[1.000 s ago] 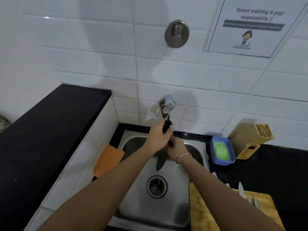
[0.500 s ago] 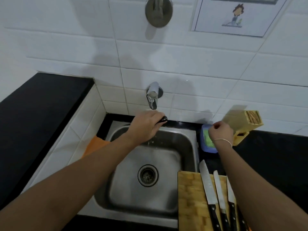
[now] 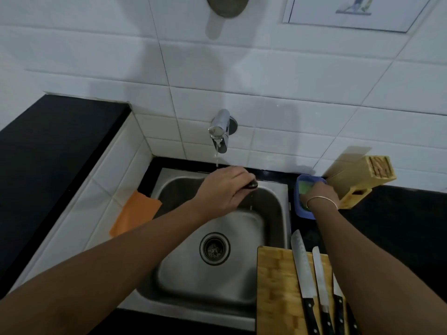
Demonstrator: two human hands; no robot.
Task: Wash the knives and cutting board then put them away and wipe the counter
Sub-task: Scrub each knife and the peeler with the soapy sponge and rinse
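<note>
My left hand grips the black handle of a knife over the steel sink, just below the tap, which runs a thin stream. The blade is hidden under my hand. My right hand reaches into the blue dish beside the sink, fingers curled down on the green sponge. A wooden cutting board lies at the bottom right, with three black-handled knives lying side by side on it. A wooden knife block stands tilted against the wall.
An orange cloth hangs over the tiled ledge left of the sink. A raised black counter runs along the left; more black counter lies at the right. White tiled wall stands close behind the tap.
My right hand left the knife under the tap and went right to the blue dish. My left hand stayed with the knife and lowered a little. The view tilted down.
</note>
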